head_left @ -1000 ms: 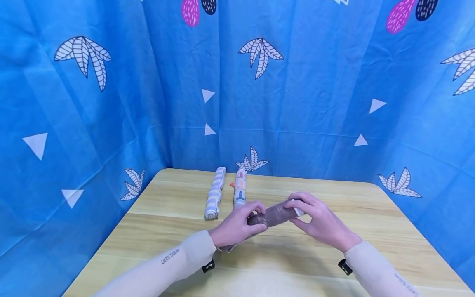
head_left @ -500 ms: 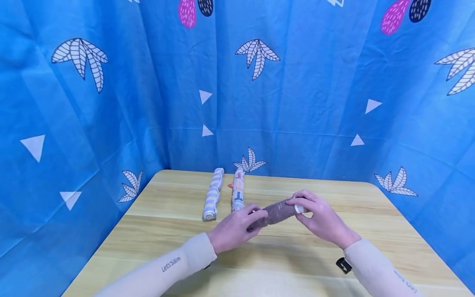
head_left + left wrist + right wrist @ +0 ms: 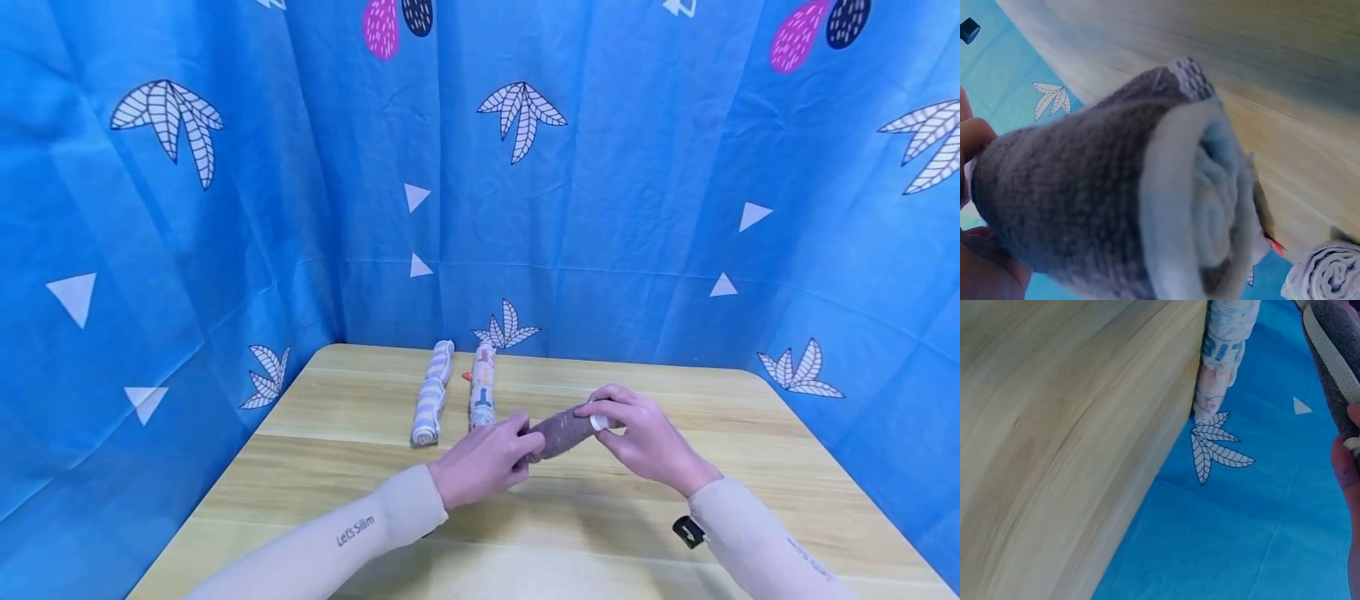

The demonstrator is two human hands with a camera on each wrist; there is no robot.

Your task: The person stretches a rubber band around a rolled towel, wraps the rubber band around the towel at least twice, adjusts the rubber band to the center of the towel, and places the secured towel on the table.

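Observation:
A rolled brown towel [image 3: 561,433] is held between both hands above the table, tilted with its right end higher. My left hand [image 3: 487,462] grips the left end, fingers curled over and hiding it. My right hand [image 3: 648,437] pinches the other end, where a white edge shows. In the left wrist view the brown roll [image 3: 1085,194] fills the middle, with its pale spiral end towards the camera. Part of the roll [image 3: 1335,356] also shows at the right edge of the right wrist view, by the fingers.
Beyond my left hand, a striped rolled towel [image 3: 431,396] and a printed rolled towel [image 3: 483,387] with a small orange-red tag lie side by side on the wooden table [image 3: 660,533]. A blue patterned curtain [image 3: 637,208] encloses the table's back and sides.
My left hand has turned and wrapped further over the brown towel's left end, covering it. The flap hanging under the left wrist no longer shows. The right hand keeps its grip nearly in place.

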